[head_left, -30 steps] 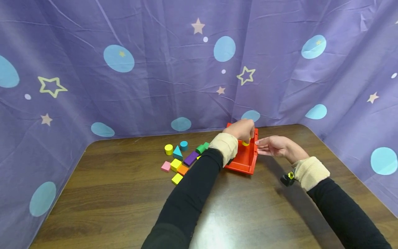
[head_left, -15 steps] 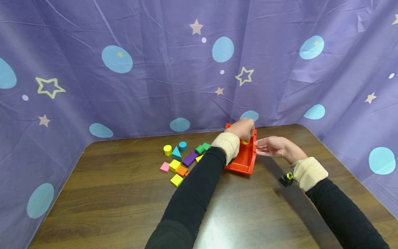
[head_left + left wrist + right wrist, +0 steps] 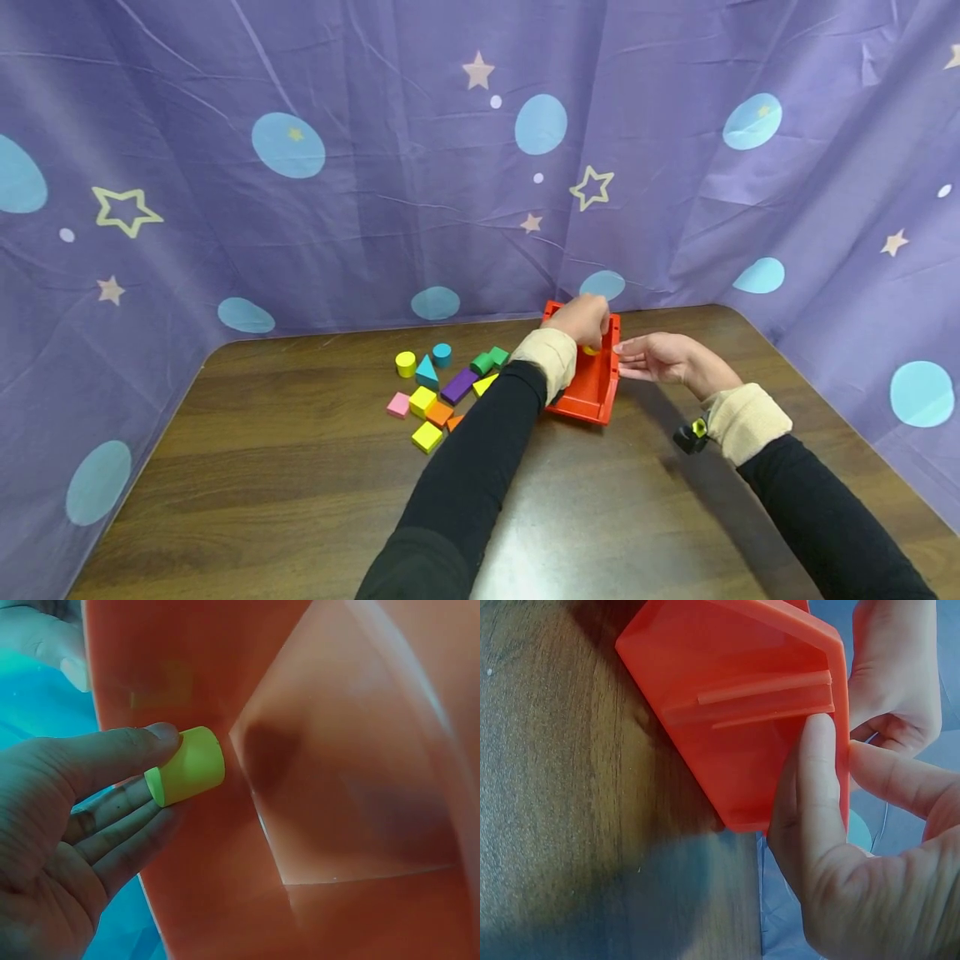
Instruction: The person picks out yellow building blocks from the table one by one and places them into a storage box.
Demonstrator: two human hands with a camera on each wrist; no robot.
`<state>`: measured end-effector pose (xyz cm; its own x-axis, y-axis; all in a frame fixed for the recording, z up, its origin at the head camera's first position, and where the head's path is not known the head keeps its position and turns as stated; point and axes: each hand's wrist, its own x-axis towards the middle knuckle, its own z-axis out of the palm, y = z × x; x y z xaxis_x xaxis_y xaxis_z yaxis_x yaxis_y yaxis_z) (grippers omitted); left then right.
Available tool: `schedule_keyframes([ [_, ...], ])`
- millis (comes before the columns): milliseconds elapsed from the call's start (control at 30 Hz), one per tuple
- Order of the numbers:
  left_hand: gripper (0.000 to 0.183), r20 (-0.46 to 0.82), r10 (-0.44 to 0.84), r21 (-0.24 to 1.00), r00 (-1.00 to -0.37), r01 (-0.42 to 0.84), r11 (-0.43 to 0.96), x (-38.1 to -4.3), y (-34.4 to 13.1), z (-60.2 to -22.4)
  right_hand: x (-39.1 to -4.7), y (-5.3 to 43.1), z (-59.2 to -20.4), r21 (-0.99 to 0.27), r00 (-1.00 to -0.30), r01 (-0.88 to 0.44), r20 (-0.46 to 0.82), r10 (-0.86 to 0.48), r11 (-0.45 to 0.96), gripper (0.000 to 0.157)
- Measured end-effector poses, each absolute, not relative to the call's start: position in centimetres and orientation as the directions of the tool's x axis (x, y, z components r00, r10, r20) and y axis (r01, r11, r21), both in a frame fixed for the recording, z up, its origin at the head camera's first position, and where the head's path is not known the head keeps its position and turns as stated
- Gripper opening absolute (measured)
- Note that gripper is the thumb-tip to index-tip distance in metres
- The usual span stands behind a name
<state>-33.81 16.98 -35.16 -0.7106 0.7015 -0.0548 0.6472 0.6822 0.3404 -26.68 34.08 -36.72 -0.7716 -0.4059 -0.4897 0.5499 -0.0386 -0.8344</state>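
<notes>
My left hand point(image 3: 579, 320) is over the red tray point(image 3: 591, 392) and pinches a yellow cylinder block point(image 3: 193, 766) between thumb and fingers. In the left wrist view the cylinder lies sideways, close to an inner corner of the tray. My right hand point(image 3: 663, 358) grips the tray's right-hand wall, thumb on the inner side and fingers against the outer face. That outer wall point(image 3: 735, 757) fills much of the right wrist view, with two raised ribs on it. From the head view, my left hand hides most of the cylinder and part of the tray.
Left of the tray, several loose blocks lie on the wooden table point(image 3: 262, 467): a purple bar point(image 3: 459, 386), a blue triangle point(image 3: 427, 372), a pink block point(image 3: 399, 404), yellow, green and orange pieces. A purple patterned curtain point(image 3: 360, 167) stands behind the table's far edge.
My left forearm has shifted slightly right, uncovering more of the yellow and orange blocks beside it. Both hands keep nearly the same hold on the cylinder and the tray.
</notes>
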Motion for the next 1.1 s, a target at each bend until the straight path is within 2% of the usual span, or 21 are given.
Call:
schedule_keyframes([
  [100, 0.022, -0.055, 0.699, 0.33, -0.713, 0.648, 0.687, -34.0, 17.2, -35.5, -27.1, 34.7, -37.5, -0.842, -0.755, 0.536, -0.444, -0.482, -0.065, 0.004],
  [233, 0.014, -0.066, 0.699, 0.313, -0.712, 0.65, 0.692, -34.1, 17.2, -35.7, -27.2, 34.7, -37.4, -0.844, -0.755, 0.532, -0.44, -0.486, -0.062, 0.002],
  [400, 0.011, -0.083, 0.692, 0.322, -0.717, 0.638, 0.7, -33.9, 16.9, -35.9, -26.8, 33.7, -36.6, -0.835, -0.776, 0.549, -0.502, -0.382, -0.017, 0.024],
  [467, 0.011, -0.081, 0.688, 0.33, -0.721, 0.632, 0.701, -33.9, 16.8, -36.0, -26.8, 33.5, -36.4, -0.829, -0.775, 0.559, -0.515, -0.366, -0.018, 0.026],
  [900, 0.01, -0.04, 0.693, 0.321, -0.72, 0.648, 0.691, -33.7, 17.2, -37.2, -26.7, 33.7, -36.6, -0.831, -0.782, 0.556, -0.512, -0.356, -0.025, 0.031],
  [1100, 0.006, -0.039, 0.7, 0.316, -0.713, 0.656, 0.685, -33.6, 17.3, -37.5, -26.6, 33.6, -36.6, -0.831, -0.787, 0.556, -0.515, -0.338, -0.029, 0.027],
])
